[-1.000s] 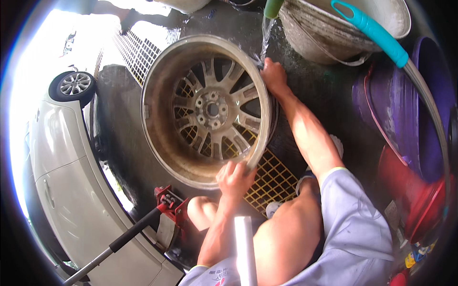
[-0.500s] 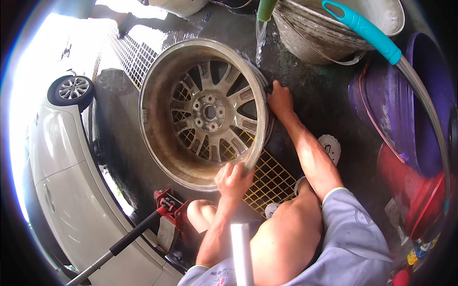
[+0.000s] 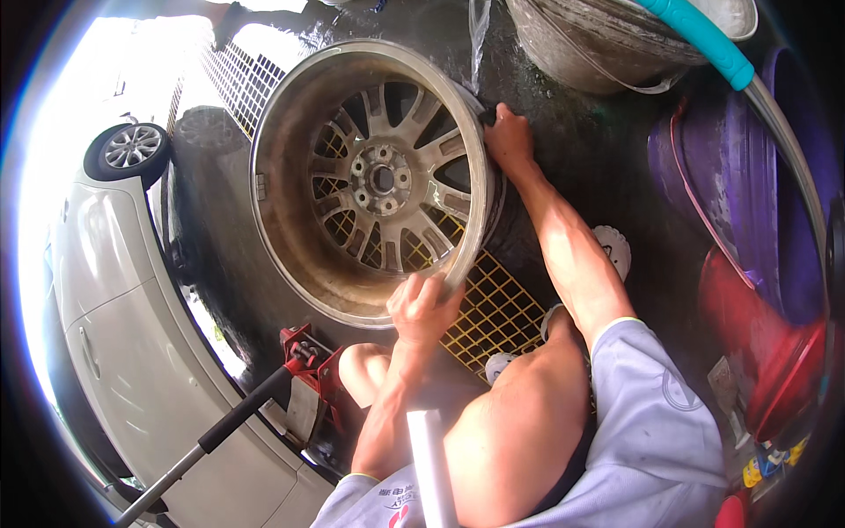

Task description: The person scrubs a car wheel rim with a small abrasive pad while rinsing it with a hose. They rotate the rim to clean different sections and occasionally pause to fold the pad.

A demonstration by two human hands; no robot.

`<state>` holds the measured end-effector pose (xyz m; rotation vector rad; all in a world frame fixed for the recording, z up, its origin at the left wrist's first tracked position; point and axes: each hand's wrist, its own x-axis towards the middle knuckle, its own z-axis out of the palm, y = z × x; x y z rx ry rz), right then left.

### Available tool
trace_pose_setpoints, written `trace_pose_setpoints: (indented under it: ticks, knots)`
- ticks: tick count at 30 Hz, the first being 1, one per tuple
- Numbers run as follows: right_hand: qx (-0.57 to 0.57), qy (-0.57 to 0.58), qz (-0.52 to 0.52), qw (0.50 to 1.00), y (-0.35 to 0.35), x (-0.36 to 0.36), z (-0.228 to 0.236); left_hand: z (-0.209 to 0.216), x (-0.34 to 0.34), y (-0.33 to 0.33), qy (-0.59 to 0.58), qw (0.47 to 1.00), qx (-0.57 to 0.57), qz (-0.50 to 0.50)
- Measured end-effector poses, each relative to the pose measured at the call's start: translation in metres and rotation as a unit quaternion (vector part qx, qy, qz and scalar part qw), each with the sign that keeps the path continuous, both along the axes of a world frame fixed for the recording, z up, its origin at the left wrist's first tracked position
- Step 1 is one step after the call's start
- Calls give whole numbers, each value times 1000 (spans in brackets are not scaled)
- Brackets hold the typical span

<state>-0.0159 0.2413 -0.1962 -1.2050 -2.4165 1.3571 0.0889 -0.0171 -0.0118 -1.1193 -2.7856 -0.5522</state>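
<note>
A bare car wheel rim point(image 3: 374, 304), brownish and dirty inside its barrel, stands before me with its hollow back side towards me. My left hand point(image 3: 424, 308) is closed over its near edge, fingers curled onto the lip. On the right, my right hand point(image 3: 510, 139) is a closed fist against the outer side of the barrel. Something dark shows by its fingertips, too small and shadowed to name. Through the gaps between the spokes point(image 3: 383, 238) the yellow floor grating point(image 3: 502, 304) is visible.
Water point(image 3: 478, 44) streams down beyond the wheel. A dirty bucket point(image 3: 585, 53), a turquoise-handled hose point(image 3: 704, 44), a purple tub point(image 3: 744, 202) and a red tub point(image 3: 761, 343) line the right. A red floor jack point(image 3: 308, 356) and a pale car point(image 3: 132, 326) are left.
The view has shifted, so the wheel and both hands sit higher in the picture. My right fist has slid slightly farther along the barrel. The left hand keeps its hold.
</note>
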Motion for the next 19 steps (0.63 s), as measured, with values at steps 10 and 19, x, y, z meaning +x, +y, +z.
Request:
trace_pose_setpoints:
  ticks: [10, 19]
  knots:
    - [23, 41, 8, 999, -13, 2, -14, 4, -1, -7, 10, 1000, -22, 2]
    - [-7, -4, 51, 999, 1, 0, 2, 2, -5, -2, 9, 1000, -19, 7]
